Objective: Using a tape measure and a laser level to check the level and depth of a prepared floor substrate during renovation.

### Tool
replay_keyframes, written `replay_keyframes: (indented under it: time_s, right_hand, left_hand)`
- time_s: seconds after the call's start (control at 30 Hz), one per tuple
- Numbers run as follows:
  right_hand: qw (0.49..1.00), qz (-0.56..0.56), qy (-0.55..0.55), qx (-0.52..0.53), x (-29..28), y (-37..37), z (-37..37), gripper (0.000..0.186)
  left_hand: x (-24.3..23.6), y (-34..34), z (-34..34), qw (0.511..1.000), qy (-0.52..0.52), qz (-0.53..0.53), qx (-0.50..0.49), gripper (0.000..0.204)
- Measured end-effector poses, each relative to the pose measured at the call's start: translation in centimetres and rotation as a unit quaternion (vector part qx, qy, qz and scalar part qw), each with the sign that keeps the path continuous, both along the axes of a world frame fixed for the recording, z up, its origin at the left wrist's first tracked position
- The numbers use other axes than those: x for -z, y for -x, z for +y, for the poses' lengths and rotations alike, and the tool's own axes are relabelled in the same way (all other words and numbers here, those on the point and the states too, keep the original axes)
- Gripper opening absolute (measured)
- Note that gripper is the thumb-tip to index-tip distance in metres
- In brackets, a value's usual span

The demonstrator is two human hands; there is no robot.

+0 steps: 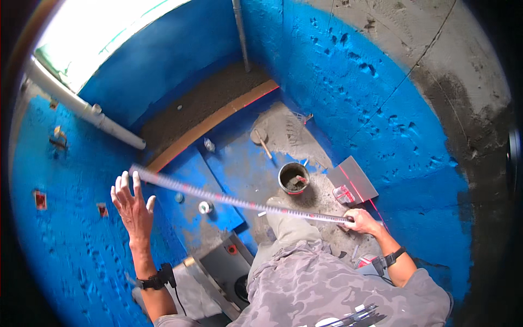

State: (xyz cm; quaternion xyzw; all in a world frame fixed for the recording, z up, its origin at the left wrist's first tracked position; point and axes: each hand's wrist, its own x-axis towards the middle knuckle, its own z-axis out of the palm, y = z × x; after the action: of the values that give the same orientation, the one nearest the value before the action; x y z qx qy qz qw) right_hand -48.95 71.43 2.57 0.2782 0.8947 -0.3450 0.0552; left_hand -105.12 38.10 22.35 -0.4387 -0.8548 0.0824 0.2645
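Note:
A white tape measure blade (239, 203) with red marks stretches across in front of me, sloping down from left to right. My right hand (362, 222) is closed around its case, which the fingers mostly hide. On the other side my left hand (132, 203) is raised with fingers stretched and spread, beside the blue wall. The blade's blurred free end lies right at its index fingertip; I cannot tell whether they touch. Pale dust or coating whitens those fingertips.
A mortar bucket (294, 178) stands on the floor ahead, near a round wooden-handled float (260, 137). Grey tiles (359, 177) lean at the right, crossed by a red laser line. A brown-topped ledge (212, 126) runs behind. White pipe (90, 109) slants at left.

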Motion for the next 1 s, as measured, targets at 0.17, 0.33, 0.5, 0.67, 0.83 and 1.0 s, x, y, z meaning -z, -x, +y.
replay_keyframes:
  time_s: [0.17, 0.33, 0.5, 0.67, 0.83, 1.0]
  right_hand:
    - [0.982, -0.040, 0.053, 0.177, 2.7, 7.4, 4.4, 0.033]
    - [0.966, -0.028, -0.003, 0.259, 11.4, 16.5, 13.1, 0.036]
    - [0.946, -0.102, -0.091, 0.294, 21.9, 28.3, 27.6, 0.033]
    - [0.928, -0.177, -0.117, 0.306, 29.7, 41.5, 39.9, 0.033]
    - [0.923, -0.200, -0.144, 0.297, 42.0, 51.7, 50.0, 0.032]
    - [0.921, -0.190, -0.178, 0.288, 54.8, 60.8, 58.2, 0.031]
  left_hand:
    - [4.7, 9.6, 9.5, 0.995, -0.061, -0.067, 0.038, 0.065]
    - [11.8, 19.6, 15.7, 0.985, 0.000, -0.170, 0.001, 0.059]
    - [21.5, 28.5, 24.2, 0.954, 0.071, -0.291, -0.025, 0.058]
    - [30.6, 35.4, 39.6, 0.928, 0.075, -0.361, 0.058, 0.053]
    - [44.2, 38.5, 58.2, 0.884, 0.094, -0.413, 0.197, 0.039]
    - [61.6, 37.3, 73.9, 0.845, 0.057, -0.357, 0.395, 0.015]
